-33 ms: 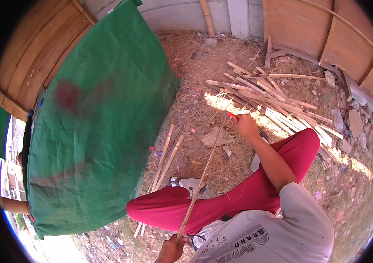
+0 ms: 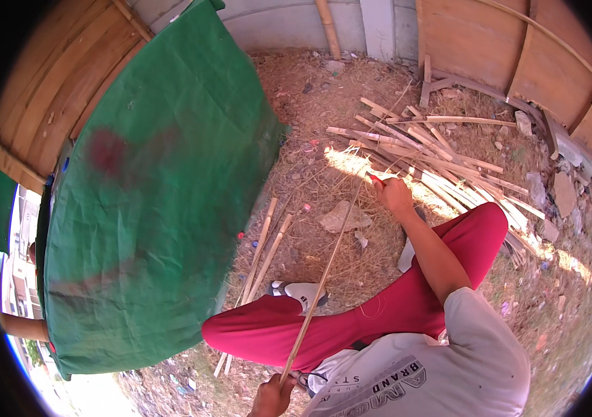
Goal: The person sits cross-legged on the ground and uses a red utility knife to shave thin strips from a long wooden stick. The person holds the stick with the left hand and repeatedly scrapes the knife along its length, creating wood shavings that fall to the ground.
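My left hand is closed around the near end of a long, thin bamboo strip, low in the view beside my shirt. The strip slants up and away across my lap, over the red trousers, and its far end comes close to my right hand. My right hand is closed on a small red-handled tool above the ground past my knees. The tool's working end is too small to make out. Whether it touches the strip, I cannot tell.
A heap of split bamboo sticks lies at the far right. Two bamboo pieces lie left of the strip, and a flat stone sits ahead. Green sheeting hangs on the left. Wooden panels stand at the back right.
My right hand, with the red-handled tool, has shifted slightly to the right and away. My left hand and the bamboo strip have hardly moved.
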`<control>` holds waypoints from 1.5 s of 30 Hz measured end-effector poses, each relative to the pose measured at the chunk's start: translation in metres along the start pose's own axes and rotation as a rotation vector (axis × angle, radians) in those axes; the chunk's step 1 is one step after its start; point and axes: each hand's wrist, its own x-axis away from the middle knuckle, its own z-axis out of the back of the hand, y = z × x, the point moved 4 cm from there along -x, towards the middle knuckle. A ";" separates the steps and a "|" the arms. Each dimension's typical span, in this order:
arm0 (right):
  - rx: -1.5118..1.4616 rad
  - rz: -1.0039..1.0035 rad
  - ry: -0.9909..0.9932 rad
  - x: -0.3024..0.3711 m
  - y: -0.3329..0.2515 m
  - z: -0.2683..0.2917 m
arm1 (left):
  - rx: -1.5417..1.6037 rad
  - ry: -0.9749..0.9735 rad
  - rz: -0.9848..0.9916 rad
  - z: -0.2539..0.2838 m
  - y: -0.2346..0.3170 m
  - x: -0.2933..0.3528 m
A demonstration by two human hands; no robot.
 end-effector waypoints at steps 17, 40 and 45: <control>-0.350 0.058 0.140 0.016 -0.038 0.054 | -0.226 0.223 0.286 0.022 0.007 -0.048; -0.499 0.744 -0.318 0.178 -0.125 0.030 | 0.403 0.197 0.029 -0.001 0.016 -0.179; -0.436 0.854 -0.250 0.178 -0.123 0.028 | 0.531 0.142 0.210 0.000 0.027 -0.183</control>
